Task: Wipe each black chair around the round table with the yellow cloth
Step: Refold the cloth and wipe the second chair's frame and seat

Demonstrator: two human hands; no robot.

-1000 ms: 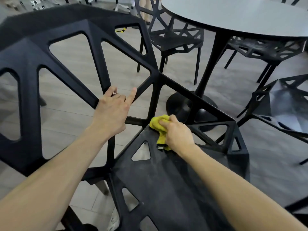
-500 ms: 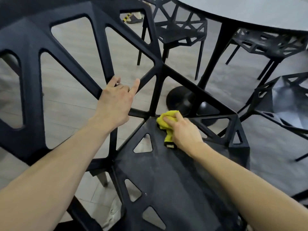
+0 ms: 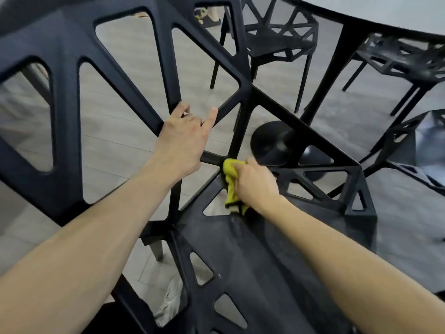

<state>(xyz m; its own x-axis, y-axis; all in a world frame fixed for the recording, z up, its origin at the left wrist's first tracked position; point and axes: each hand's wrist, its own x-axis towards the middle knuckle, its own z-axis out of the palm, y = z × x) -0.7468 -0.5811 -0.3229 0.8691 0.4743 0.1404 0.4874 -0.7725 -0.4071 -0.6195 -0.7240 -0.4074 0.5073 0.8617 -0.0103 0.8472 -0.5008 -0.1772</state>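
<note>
Gripping a strut of the near black chair (image 3: 252, 273), the person's left hand (image 3: 181, 143) is curling its fingers round the openwork backrest, thumb lying up along a neighbouring bar. The right hand (image 3: 255, 184) is clutching the yellow cloth (image 3: 230, 182), bunched in the fist, and is pressing it onto the far left corner of the seat, right where seat and backrest are meeting. One end of the cloth, edged in black, is hanging out below the fist, beside a triangular cut-out in the seat. The seat is showing a dull, dusty film in front of the cloth.

Four black chairs are showing in all, each with the same angular lattice pattern. The one being wiped is filling the near and left part of the view. A second chair (image 3: 277, 42) is standing at the far side, behind the backrest. A third chair (image 3: 407, 61) is sitting at the far right, partly under the table's edge. A fourth chair (image 3: 419, 145) is cut off at the right border.

One round table (image 3: 385, 13) with a pale grey top is standing at the far right on a single black column and a round base (image 3: 272, 143). A pale wood-look floor (image 3: 125, 131) is lying beneath everything. At the far top edge, one foot in a sandal (image 3: 209, 18) is showing through the backrest.
</note>
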